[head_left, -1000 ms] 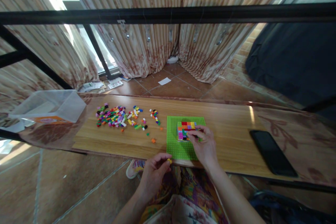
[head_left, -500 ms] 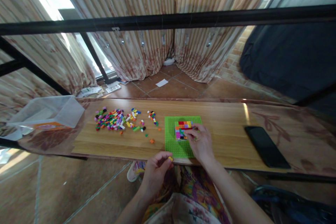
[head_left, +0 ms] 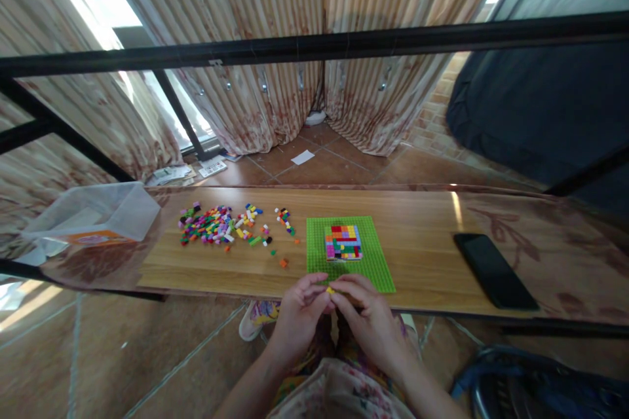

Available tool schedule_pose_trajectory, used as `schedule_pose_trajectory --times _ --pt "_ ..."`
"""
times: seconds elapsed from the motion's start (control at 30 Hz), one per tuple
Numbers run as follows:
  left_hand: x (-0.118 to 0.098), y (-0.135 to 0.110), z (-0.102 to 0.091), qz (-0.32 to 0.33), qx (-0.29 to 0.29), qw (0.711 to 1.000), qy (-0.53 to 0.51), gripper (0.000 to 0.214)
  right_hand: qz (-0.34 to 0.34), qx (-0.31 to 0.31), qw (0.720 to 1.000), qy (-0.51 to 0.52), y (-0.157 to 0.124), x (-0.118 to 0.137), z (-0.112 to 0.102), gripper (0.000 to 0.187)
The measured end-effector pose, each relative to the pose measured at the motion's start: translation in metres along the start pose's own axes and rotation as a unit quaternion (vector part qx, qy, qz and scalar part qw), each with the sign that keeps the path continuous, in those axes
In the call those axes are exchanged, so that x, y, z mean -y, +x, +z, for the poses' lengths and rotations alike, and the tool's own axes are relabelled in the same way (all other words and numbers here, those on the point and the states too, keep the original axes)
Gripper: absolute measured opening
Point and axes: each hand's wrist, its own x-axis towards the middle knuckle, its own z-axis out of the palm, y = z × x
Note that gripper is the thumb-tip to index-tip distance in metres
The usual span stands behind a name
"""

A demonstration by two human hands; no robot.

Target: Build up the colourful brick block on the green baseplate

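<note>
A small yellow toy brick [head_left: 331, 290] is pinched between the fingertips of both hands, near the table's front edge. My left hand [head_left: 301, 314] closes on it from the left, and my right hand [head_left: 371, 321] meets it from the right. Just beyond them lies a green baseplate [head_left: 376, 262], whose front edge my hands partly cover. On the plate sits a block of multicoloured bricks [head_left: 343, 242] in red, yellow, orange, pink, blue and green. The studs of the yellow brick are too small to count.
Loose bricks [head_left: 209, 224] lie heaped on the left of the wooden table [head_left: 417, 229], with several strays towards the plate, including an orange piece [head_left: 284, 263]. A clear plastic bin [head_left: 142, 206] stands far left. A black phone [head_left: 496, 272] lies right. A dark metal bar [head_left: 275, 51] crosses behind.
My right hand has left the multicoloured block and come back to the yellow brick in my left hand. My left hand has shifted slightly right. The whole block is now uncovered.
</note>
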Motion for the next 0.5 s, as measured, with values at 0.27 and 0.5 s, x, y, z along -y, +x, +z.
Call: schedule_pose_trajectory --times 0.27,0.5 --pt "-0.008 -0.002 0.002 0.003 0.037 0.999 -0.019 0.046 -0.003 0.045 0.997 0.066 0.003 -0.005 -0.007 0.026" --pt "-0.012 -0.004 0.003 -0.006 0.081 0.995 -0.061 0.048 0.001 0.047 0.991 0.128 0.003 0.001 -0.006 0.021"
